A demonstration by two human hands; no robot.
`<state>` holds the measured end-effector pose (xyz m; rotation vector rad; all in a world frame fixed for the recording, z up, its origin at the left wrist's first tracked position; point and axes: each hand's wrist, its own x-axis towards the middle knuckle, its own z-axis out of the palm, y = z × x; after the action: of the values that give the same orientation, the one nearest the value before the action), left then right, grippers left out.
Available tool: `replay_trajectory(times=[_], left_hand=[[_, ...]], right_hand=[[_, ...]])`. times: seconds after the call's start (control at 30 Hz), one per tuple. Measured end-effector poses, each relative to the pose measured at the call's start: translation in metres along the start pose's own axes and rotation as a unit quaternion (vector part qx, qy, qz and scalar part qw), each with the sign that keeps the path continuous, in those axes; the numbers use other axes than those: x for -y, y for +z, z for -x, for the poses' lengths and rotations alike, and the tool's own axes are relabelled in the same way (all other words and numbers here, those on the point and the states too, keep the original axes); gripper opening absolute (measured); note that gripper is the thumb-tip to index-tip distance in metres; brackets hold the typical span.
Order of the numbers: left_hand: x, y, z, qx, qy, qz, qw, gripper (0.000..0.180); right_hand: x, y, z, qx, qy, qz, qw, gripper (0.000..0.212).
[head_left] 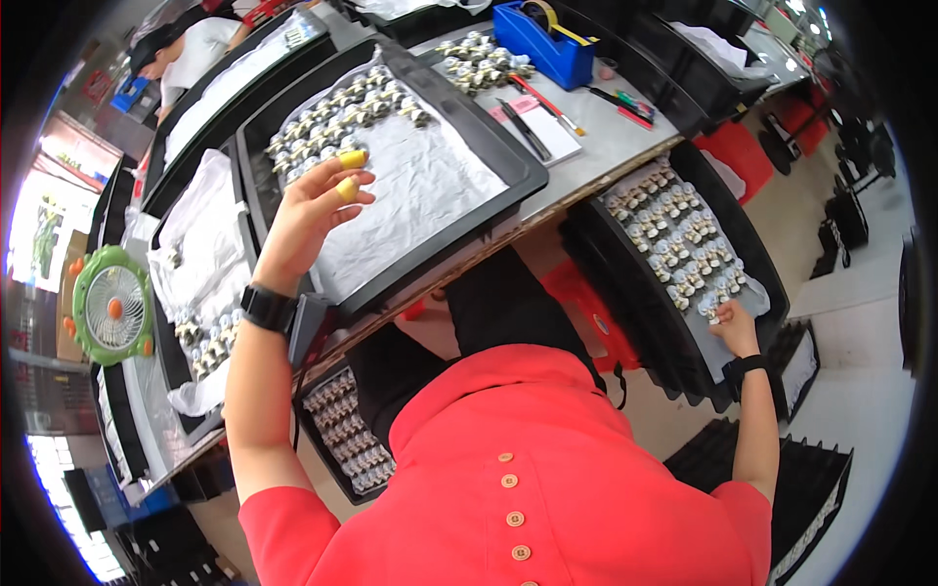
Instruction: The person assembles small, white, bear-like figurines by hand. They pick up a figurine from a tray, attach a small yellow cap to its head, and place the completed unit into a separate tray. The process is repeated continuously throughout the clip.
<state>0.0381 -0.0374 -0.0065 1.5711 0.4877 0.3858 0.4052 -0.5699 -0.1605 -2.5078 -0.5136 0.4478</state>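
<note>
The left hand is over a black rectangular plastic tray on the grey-topped bench. Yellow finger covers sheathe two of its digits, whose tips stand slightly apart; the left grip is loosely spread, and nothing shows between them. Just beyond, small white-and-metallic parts lie in rows toward the far end of the tray, on a crumpled white sheet liner whose nearer portion is bare.

The right hand is lowered at the near end of a second black plastic tray, right of the bench, which carries rows of similar small pale parts. The right grip is curled nearly closed, its fingertips at one of the nearest parts; whether it pinches that part cannot be told.

A loose heap of metallic parts sits on the bench beside a blue tape dispenser.
</note>
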Motion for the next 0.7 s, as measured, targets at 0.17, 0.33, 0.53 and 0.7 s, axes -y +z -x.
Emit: replay_trajectory(times=[0.17, 0.33, 0.53, 0.7], left_hand=[[0.0, -0.001, -0.004, -0.045, -0.004, 0.0, 0.999, 0.039], [0.002, 0.001, -0.002, -0.057, -0.012, 0.025, 0.998, 0.038], [-0.001, 0.014, -0.002, -0.026, -0.011, 0.021, 0.999, 0.038], [-0.007, 0.019, 0.005, -0.007, 0.015, -0.008, 1.0, 0.047]], right_hand=[[0.01, 0.0, -0.006, -0.012, -0.016, 0.065, 0.998, 0.033], [0.015, -0.007, -0.008, -0.019, -0.023, 0.077, 0.997, 0.033], [0.011, 0.005, 0.001, -0.018, -0.046, 0.156, 0.986, 0.034], [0.014, 0.022, -0.005, -0.055, -0.108, 0.201, 0.972, 0.036]])
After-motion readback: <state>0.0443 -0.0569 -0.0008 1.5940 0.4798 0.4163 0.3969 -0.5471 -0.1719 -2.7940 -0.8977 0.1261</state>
